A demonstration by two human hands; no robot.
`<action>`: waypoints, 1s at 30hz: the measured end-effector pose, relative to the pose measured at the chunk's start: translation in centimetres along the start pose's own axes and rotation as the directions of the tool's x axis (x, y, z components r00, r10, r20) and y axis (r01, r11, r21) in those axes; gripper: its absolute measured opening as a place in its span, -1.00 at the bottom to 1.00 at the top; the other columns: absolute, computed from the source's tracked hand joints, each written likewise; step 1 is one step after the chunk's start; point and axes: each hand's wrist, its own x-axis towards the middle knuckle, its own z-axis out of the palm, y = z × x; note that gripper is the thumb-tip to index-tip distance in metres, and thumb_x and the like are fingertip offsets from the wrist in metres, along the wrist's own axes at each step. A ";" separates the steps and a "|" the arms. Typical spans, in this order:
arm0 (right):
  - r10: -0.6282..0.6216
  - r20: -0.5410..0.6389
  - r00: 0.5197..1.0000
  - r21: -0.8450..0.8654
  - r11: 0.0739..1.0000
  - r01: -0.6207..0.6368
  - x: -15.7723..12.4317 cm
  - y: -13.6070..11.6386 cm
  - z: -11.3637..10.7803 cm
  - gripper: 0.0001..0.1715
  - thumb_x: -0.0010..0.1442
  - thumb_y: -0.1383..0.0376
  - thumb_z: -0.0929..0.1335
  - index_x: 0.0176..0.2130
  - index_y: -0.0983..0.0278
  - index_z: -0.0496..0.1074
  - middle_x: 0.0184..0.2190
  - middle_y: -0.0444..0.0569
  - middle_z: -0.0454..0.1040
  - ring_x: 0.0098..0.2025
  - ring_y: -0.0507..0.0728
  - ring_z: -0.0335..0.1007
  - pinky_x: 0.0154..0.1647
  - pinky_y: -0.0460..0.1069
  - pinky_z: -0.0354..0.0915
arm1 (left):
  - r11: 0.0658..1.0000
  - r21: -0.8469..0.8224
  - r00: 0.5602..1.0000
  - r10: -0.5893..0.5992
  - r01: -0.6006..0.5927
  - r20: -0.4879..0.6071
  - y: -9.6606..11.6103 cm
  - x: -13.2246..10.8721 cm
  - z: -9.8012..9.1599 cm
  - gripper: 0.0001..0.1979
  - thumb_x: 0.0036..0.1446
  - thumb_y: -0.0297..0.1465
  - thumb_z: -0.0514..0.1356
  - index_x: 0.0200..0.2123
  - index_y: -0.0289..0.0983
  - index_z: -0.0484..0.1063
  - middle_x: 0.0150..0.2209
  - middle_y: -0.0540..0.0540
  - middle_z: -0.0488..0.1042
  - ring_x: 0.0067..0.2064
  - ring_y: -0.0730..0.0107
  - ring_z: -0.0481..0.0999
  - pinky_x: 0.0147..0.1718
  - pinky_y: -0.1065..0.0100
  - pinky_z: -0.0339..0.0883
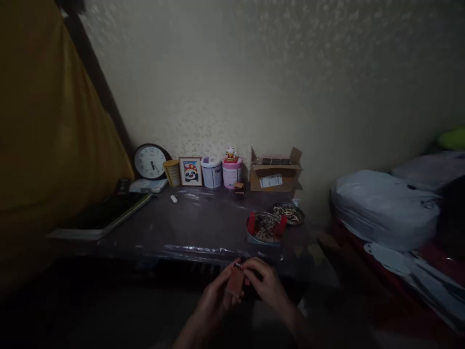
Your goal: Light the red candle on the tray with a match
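while in the left-hand grip [215, 292], a small box [235, 283], the right-hand grip [267, 282] unclear, bowl [259, 240], dish [300, 222] and carton [288, 183] beyond

home room, yellow curtain [54, 126], clock [149, 161], framed panda picture [191, 171], table [207, 218]

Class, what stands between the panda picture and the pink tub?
The head view shows a white lidded tub between the panda picture and pink tub.

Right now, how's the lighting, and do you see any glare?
In the head view: dim overall, near-black below the table; white glints along its near edge; wall palest mid-frame; small brown box in the left hand too dim for fine detail.
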 end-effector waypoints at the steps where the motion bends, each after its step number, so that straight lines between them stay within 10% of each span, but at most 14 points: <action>1: -0.002 0.008 1.000 -0.013 1.000 0.002 0.0 0.1 0.0 -0.84 0.18 0.35 0.27 -0.36 0.25 0.45 -0.46 -0.15 0.41 -0.36 0.03 0.39 -0.27 -0.10 0.27 | 1.000 0.013 1.000 0.005 -0.005 -0.002 -0.1 0.0 0.0 -0.60 0.11 -0.34 0.08 0.03 -0.33 0.30 -0.38 -0.17 0.52 -0.44 0.36 0.49 -0.52 0.42 0.26; 30: -0.043 0.271 0.962 -0.175 0.980 0.093 -0.8 0.0 -0.7 -0.75 0.19 0.38 0.23 -0.21 0.13 0.44 -0.20 -0.12 0.49 -0.16 0.09 0.41 -0.14 -0.07 0.26 | 0.976 0.133 0.981 -0.161 0.175 -0.110 -0.6 0.9 -1.1 -0.57 0.05 -0.25 -0.01 -0.14 -0.44 0.40 -0.58 -0.17 0.52 -0.72 0.55 0.27 -0.74 0.53 -0.01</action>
